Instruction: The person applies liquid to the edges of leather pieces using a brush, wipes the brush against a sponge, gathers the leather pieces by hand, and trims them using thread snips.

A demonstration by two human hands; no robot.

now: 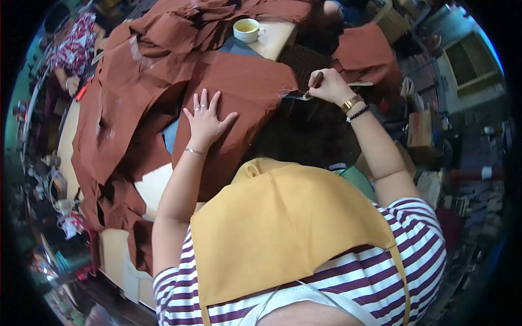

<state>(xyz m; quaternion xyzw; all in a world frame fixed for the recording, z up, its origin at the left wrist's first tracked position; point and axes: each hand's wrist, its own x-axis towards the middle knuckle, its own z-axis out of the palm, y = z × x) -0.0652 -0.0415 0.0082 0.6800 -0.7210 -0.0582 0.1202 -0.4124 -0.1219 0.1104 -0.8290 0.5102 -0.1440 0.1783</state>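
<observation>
My left hand (205,125) lies flat with fingers spread on a rust-brown sheet of leather-like material (239,79). Rings and a thin bracelet show on that hand. At the sheet's right edge, my right hand (330,87) is closed around a brown-handled tool (316,80). The tool slants down toward the sheet's right corner, where the edge looks pale and frayed. Its tip is too small to make out, and I cannot tell whether it touches the sheet. More rust-brown sheets (122,117) are heaped to the left of my left hand.
A white cup (247,31) holding something yellow stands beyond the sheet on a pale tabletop (278,39). Another rust-brown piece (365,51) hangs at the right. A person in a patterned red-and-white top (76,43) is at the far left. Cardboard boxes (423,129) stand at the right.
</observation>
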